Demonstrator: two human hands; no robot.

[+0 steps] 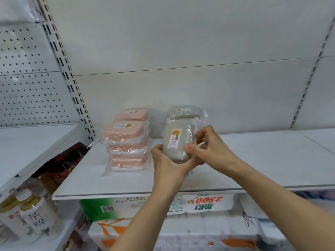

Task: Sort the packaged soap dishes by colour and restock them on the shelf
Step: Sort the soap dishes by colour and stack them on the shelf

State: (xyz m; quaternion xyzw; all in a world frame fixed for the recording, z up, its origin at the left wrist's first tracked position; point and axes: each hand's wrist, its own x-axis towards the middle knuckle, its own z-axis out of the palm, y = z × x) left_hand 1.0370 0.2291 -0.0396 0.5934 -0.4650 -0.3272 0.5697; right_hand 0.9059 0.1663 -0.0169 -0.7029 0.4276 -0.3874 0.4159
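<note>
Both hands hold one grey packaged soap dish just above the white shelf. My left hand grips its near end from below. My right hand pinches the clear wrapper on its right side. Behind it another grey packaged dish lies at the back of the shelf. To the left, several pink packaged soap dishes lie in a row of stacks running from front to back.
A slotted upright and a pegboard panel stand at the left. Bottles fill a lower left shelf. Paper-goods packs sit under the shelf. The shelf's right half is bare.
</note>
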